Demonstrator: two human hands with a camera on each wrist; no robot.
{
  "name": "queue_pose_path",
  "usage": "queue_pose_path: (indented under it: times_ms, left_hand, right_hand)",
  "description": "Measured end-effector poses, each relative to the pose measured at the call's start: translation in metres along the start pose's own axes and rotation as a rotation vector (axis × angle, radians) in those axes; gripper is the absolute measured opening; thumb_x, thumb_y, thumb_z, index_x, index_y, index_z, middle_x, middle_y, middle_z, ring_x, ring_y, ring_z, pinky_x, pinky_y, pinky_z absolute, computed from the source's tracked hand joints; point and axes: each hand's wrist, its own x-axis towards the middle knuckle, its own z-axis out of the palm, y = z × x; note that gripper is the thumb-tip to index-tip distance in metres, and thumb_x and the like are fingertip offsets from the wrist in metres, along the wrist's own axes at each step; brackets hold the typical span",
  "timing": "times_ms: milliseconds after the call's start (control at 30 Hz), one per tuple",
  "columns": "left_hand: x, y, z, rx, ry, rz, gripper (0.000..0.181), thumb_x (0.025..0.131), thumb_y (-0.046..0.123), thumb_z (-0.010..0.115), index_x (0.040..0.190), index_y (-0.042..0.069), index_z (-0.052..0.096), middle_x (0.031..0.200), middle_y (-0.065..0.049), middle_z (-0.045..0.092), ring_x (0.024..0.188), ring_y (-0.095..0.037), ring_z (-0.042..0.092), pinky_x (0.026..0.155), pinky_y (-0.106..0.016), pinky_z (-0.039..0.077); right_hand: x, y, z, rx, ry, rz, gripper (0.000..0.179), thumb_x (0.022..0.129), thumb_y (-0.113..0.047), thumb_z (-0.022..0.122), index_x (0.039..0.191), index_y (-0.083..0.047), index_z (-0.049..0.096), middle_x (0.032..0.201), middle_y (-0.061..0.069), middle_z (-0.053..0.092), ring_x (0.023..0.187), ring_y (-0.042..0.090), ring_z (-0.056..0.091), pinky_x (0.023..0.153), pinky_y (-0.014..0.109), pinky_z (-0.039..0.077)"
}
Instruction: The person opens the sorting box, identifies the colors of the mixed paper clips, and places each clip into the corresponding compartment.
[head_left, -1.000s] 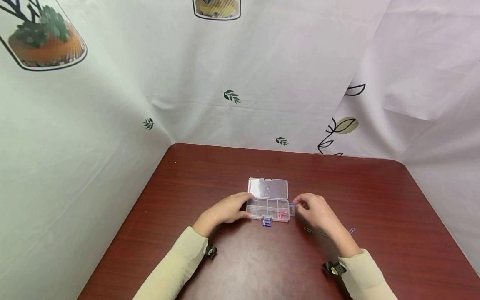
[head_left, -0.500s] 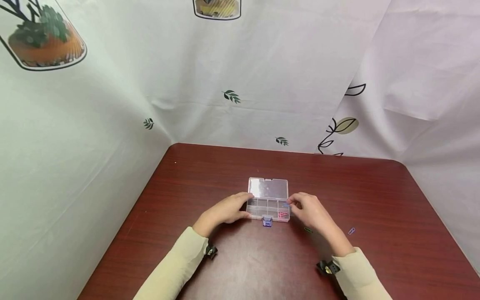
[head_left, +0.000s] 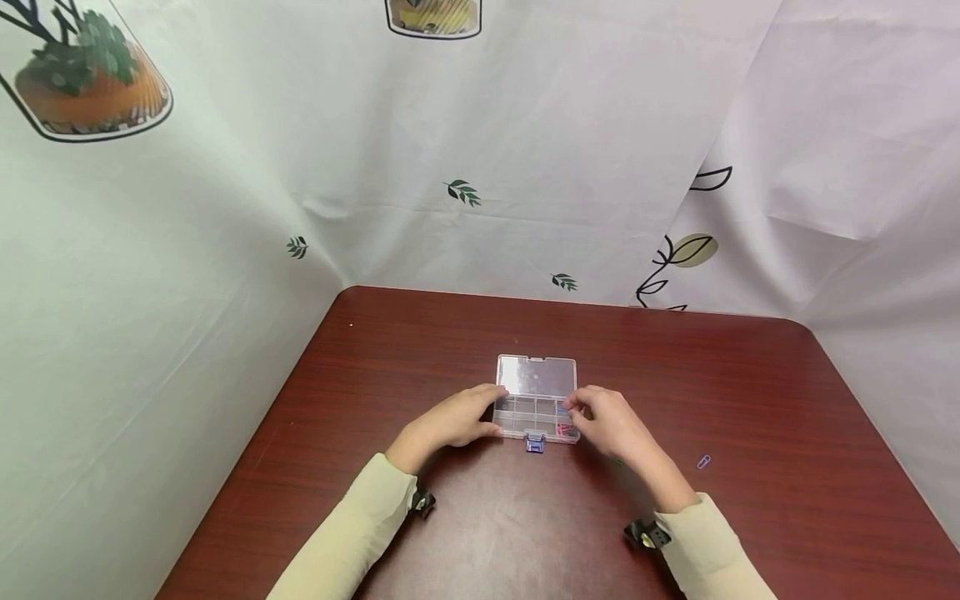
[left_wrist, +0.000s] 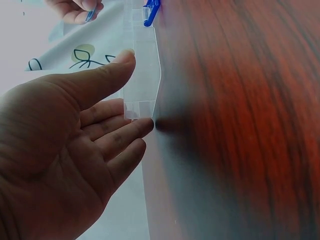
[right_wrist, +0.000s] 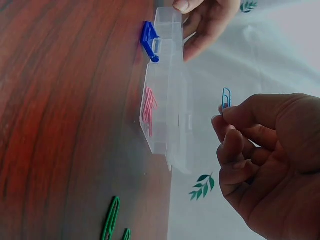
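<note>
A clear compartment box [head_left: 516, 426] stands on the table with its lid [head_left: 536, 377] raised at the back and a blue latch [head_left: 535, 444] hanging in front. My left hand [head_left: 453, 418] holds the box's left end between thumb and fingers. In the right wrist view, my right hand [right_wrist: 277, 150] pinches a blue paper clip [right_wrist: 226, 96] between thumb and forefinger. In the head view that hand is over the back right compartment. Pink paper clips [right_wrist: 148, 110] lie in the front right compartment, partly hidden by the hand in the head view.
A purple paper clip [head_left: 703, 461] lies on the brown table [head_left: 420, 333] to the right. Green paper clips [right_wrist: 111, 218] rest near the box, mostly behind my right hand in the head view. Patterned white cloth [head_left: 525, 125] hangs behind.
My right hand has moved left with the blue paper clip, from beside the box's right end to over its back right compartment. My left hand has stayed put.
</note>
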Motion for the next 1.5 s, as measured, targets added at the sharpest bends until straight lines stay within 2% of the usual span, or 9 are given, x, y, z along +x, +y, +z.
queue_pose_path:
  times_ms: [367,700,967,1500]
  left_hand:
    - [0.0,0.0,0.001,-0.001,-0.006,-0.018,0.064,0.095,0.03,0.073,0.148,0.005,0.047,0.15,-0.013,0.05,0.138,-0.027,0.049,0.115,-0.041,0.04]
    - [0.001,-0.001,0.002,-0.001,-0.005,-0.014,0.063,0.095,0.029,0.073,0.148,0.006,0.048,0.15,-0.012,0.05,0.137,-0.026,0.05,0.115,-0.041,0.041]
    - [0.001,0.0,0.001,-0.002,-0.001,-0.01,0.063,0.095,0.029,0.073,0.148,0.006,0.048,0.15,-0.012,0.051,0.136,-0.026,0.051,0.114,-0.041,0.041]
    - [0.0,0.001,-0.001,0.012,-0.002,0.001,0.064,0.095,0.029,0.073,0.147,0.004,0.048,0.148,-0.012,0.052,0.136,-0.026,0.051,0.114,-0.04,0.041]
  right_hand:
    - [0.002,-0.006,0.004,0.007,-0.01,-0.016,0.009,0.09,-0.003,0.068,0.091,-0.008,0.074,0.086,-0.001,0.066,0.073,0.01,0.055,0.064,0.027,0.049]
    - [0.003,-0.012,0.006,0.013,-0.032,0.009,0.008,0.09,-0.004,0.068,0.093,-0.01,0.074,0.087,-0.002,0.066,0.073,0.009,0.054,0.064,0.025,0.048]
    - [0.003,-0.012,0.008,0.009,-0.024,-0.016,0.011,0.089,-0.002,0.068,0.091,-0.011,0.073,0.084,-0.003,0.064,0.073,0.009,0.055,0.065,0.027,0.048]
    - [0.002,-0.005,-0.001,-0.004,-0.029,0.033,0.008,0.09,-0.004,0.069,0.094,-0.01,0.074,0.09,0.0,0.068,0.076,0.013,0.058,0.069,0.03,0.051]
